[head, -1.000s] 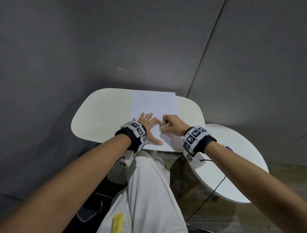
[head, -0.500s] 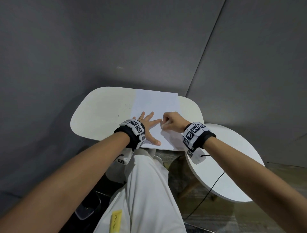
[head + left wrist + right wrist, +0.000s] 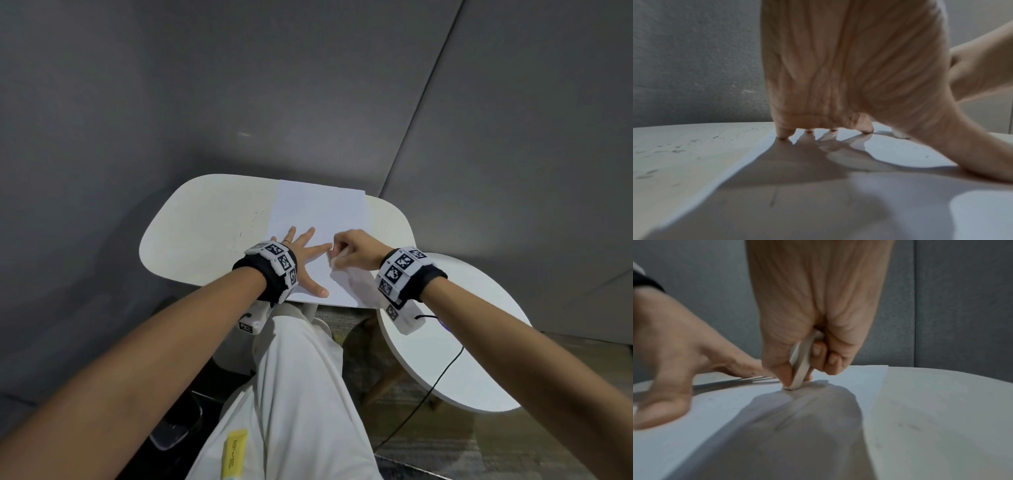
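The person wears black wristbands [image 3: 255,278] with white marker blocks [image 3: 399,270] and white, yellow-labelled trousers [image 3: 298,394].

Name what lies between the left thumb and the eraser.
Only bare, partly shadowed paper lies between the eraser and the thumb of the left hand; the right wrist view shows it.

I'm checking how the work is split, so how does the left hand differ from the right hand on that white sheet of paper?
The left hand is spread, fingertips and thumb pressing the white sheet of paper; the right hand is curled, pinching a small white eraser. The left hand touches the sheet directly; the right hand presses the eraser's tip onto it. Both work over the same sheet on the cream rounded table.
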Action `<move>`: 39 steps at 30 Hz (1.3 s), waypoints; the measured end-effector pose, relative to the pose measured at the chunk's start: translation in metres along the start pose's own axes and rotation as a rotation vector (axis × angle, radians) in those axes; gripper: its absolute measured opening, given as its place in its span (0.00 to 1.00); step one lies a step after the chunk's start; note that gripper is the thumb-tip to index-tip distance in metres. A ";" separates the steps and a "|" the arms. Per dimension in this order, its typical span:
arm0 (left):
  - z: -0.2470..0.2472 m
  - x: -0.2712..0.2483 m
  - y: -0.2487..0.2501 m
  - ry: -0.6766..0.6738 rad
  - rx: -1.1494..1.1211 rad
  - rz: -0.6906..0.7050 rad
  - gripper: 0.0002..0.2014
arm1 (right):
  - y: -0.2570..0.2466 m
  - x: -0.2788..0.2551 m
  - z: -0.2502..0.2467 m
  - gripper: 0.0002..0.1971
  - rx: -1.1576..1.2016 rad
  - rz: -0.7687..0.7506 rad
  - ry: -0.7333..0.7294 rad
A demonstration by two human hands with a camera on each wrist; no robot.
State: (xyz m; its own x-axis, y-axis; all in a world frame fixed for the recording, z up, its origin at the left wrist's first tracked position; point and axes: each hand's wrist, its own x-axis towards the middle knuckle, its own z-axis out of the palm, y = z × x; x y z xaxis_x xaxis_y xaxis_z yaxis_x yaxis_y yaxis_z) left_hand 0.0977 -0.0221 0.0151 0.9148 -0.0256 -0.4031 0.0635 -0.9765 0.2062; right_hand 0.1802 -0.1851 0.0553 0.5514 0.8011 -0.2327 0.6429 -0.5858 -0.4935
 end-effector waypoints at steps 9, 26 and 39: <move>0.002 0.000 -0.002 0.012 0.002 0.006 0.59 | -0.004 0.003 0.007 0.08 0.056 -0.010 0.071; 0.059 -0.072 0.060 0.306 -0.082 0.231 0.27 | 0.036 -0.016 0.035 0.09 0.576 0.225 0.447; 0.058 -0.072 0.039 0.250 0.031 -0.342 0.29 | 0.035 -0.024 0.034 0.10 0.598 0.213 0.410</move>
State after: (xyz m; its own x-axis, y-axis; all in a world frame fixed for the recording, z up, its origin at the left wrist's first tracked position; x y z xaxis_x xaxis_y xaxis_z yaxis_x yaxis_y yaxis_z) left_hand 0.0115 -0.0703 0.0007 0.9118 0.3502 -0.2144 0.3718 -0.9257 0.0693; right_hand 0.1713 -0.2208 0.0156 0.8600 0.5002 -0.1011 0.1668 -0.4628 -0.8706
